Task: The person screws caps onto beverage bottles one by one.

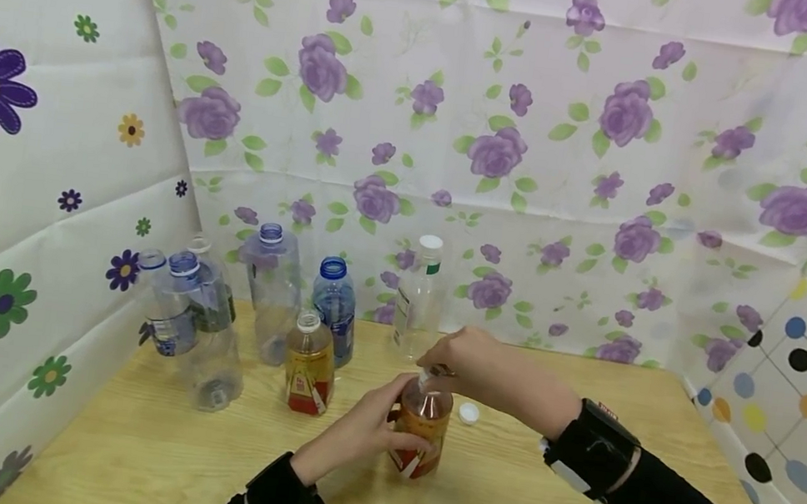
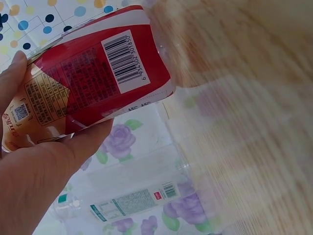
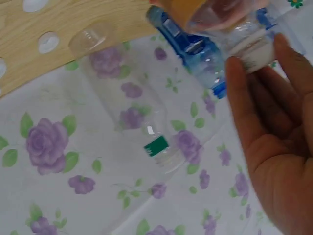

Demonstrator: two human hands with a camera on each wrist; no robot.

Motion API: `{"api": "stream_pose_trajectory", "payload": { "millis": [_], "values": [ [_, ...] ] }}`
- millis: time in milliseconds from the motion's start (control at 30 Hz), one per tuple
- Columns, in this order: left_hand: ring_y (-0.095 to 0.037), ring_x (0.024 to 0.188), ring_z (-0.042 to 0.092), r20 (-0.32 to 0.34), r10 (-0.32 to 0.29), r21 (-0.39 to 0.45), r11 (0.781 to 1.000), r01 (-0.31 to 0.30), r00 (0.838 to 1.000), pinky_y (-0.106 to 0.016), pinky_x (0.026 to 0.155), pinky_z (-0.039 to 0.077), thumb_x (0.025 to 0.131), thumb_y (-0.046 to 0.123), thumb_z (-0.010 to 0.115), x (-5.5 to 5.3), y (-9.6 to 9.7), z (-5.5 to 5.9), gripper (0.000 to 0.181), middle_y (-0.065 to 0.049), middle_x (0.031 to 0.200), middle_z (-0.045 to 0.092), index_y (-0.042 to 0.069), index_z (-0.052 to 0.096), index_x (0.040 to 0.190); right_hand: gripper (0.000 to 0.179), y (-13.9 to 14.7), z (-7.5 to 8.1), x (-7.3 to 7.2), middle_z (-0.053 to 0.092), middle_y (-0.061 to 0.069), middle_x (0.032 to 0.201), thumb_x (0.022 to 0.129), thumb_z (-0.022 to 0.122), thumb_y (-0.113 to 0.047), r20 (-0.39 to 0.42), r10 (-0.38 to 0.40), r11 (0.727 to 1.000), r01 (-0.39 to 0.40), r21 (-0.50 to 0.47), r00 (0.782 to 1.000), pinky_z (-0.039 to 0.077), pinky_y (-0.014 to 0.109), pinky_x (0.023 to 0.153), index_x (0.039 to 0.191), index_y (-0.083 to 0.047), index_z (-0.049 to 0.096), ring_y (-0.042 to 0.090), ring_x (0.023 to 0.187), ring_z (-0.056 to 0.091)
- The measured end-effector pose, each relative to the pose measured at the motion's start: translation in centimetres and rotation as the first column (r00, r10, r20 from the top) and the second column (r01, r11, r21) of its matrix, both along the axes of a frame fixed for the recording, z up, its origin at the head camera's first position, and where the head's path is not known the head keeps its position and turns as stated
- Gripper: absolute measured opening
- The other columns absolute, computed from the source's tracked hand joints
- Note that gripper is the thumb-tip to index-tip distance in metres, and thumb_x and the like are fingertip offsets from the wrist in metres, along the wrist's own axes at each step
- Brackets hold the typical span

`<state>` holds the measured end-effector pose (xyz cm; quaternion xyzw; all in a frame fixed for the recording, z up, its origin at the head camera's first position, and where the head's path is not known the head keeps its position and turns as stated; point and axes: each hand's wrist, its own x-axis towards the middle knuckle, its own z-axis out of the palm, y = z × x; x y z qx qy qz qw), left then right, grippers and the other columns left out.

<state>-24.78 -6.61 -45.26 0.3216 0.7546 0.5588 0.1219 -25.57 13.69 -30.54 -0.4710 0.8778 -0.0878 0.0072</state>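
A plastic drink bottle (image 1: 425,423) with a red and yellow label stands upright on the wooden table (image 1: 541,487). My left hand (image 1: 370,424) wraps round its side, thumb across the front. In the left wrist view the bottle's red label (image 2: 93,73) shows a barcode, with fingers on both sides. Over the bottle's mouth, my right hand (image 1: 473,366) pinches a white cap (image 3: 257,55) between thumb and fingers. Another white cap (image 1: 468,413) lies on the table just right of the bottle. Whether the pinched cap sits on the neck, I cannot tell.
Left of my hands stand a similar red and yellow bottle (image 1: 309,368), a blue bottle (image 1: 336,311), a tall clear bottle (image 1: 273,295) and several clear ones, including one with a blue neck (image 1: 209,321). A white-capped clear bottle (image 1: 417,308) stands behind, near the flowered cloth (image 1: 561,263).
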Motion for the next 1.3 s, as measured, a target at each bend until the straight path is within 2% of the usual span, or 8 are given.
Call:
{"api": "stream_pose_trajectory", "payload": {
  "millis": [100, 233, 500, 700, 967, 1133, 1300],
  "values": [
    [-0.023, 0.139, 0.049, -0.004, 0.005, 0.005, 1.0, -0.005, 1.0, -0.027, 0.112, 0.046, 0.093, 0.026, 0.076, 0.0, 0.0, 0.0, 0.078, -0.003, 0.153, 0.047, 0.027, 0.031, 0.157, 0.016, -0.6, 0.0, 0.5, 0.075, 0.001, 0.088, 0.089, 0.079, -0.013, -0.021, -0.058, 0.998, 0.058, -0.008, 0.998, 0.055, 0.016, 0.062, 0.103, -0.006, 0.079, 0.003, 0.069, 0.065],
    [-0.023, 0.139, 0.049, -0.002, 0.013, 0.002, 1.0, -0.013, 1.0, -0.026, 0.112, 0.047, 0.092, 0.024, 0.077, -0.1, 0.1, -0.2, 0.078, -0.002, 0.152, 0.047, 0.028, 0.032, 0.156, 0.007, -0.9, 0.1, 0.7, 0.073, -0.002, 0.084, 0.088, 0.08, -0.008, -0.031, -0.039, 0.999, 0.04, 0.012, 0.999, 0.055, 0.016, 0.063, 0.094, -0.009, 0.079, 0.006, 0.071, 0.066],
    [-0.022, 0.139, 0.049, 0.021, -0.024, 0.037, 0.999, 0.023, 1.0, -0.028, 0.113, 0.046, 0.093, 0.025, 0.075, 0.0, 0.0, -0.3, 0.077, -0.002, 0.151, 0.048, 0.029, 0.031, 0.156, 0.022, -0.2, 0.1, -0.3, 0.077, 0.006, 0.108, 0.087, 0.08, -0.005, -0.015, 0.089, 0.996, -0.089, 0.021, 0.996, 0.061, 0.02, 0.081, 0.109, -0.006, 0.079, 0.018, 0.098, 0.073],
    [-0.022, 0.143, 0.045, 0.018, -0.045, 0.025, 0.999, 0.044, 0.999, -0.03, 0.116, 0.042, 0.094, 0.026, 0.074, 0.0, -0.2, -0.3, 0.08, -0.002, 0.156, 0.043, 0.029, 0.026, 0.159, 0.027, 0.8, 0.1, -1.3, 0.076, 0.0, 0.113, 0.087, 0.08, -0.007, 0.023, 0.169, 0.986, -0.169, 0.014, 0.985, 0.059, 0.017, 0.087, 0.113, -0.012, 0.079, 0.016, 0.105, 0.071],
    [-0.022, 0.141, 0.047, -0.004, -0.053, -0.011, 0.999, 0.053, 0.999, -0.028, 0.114, 0.045, 0.094, 0.026, 0.075, -0.3, -0.3, -0.2, 0.082, 0.0, 0.157, 0.043, 0.031, 0.026, 0.159, 0.029, 1.5, 0.5, -2.1, 0.073, 0.003, 0.119, 0.089, 0.078, -0.002, 0.097, 0.292, 0.956, -0.291, -0.019, 0.952, 0.058, 0.018, 0.09, 0.116, -0.012, 0.077, 0.016, 0.11, 0.069],
    [-0.023, 0.14, 0.048, 0.0, -0.056, -0.026, 0.998, 0.056, 0.998, -0.028, 0.113, 0.046, 0.094, 0.025, 0.075, -0.4, -0.4, 0.0, 0.082, -0.002, 0.155, 0.045, 0.029, 0.026, 0.16, 0.029, 1.6, 0.4, -2.4, 0.072, 0.002, 0.121, 0.09, 0.076, -0.001, 0.111, 0.319, 0.948, -0.318, -0.021, 0.941, 0.058, 0.02, 0.092, 0.116, -0.012, 0.077, 0.016, 0.113, 0.068],
    [-0.025, 0.143, 0.045, 0.009, -0.052, -0.026, 0.998, 0.052, 0.999, -0.03, 0.113, 0.046, 0.094, 0.025, 0.075, -0.3, -0.6, 0.1, 0.091, -0.003, 0.161, 0.038, 0.03, 0.017, 0.163, 0.037, 1.4, 0.3, -2.0, 0.067, 0.003, 0.132, 0.091, 0.077, -0.01, 0.138, 0.256, 0.966, -0.26, 0.009, 0.957, 0.056, 0.023, 0.098, 0.128, -0.013, 0.072, 0.019, 0.123, 0.063]
  ]
}}
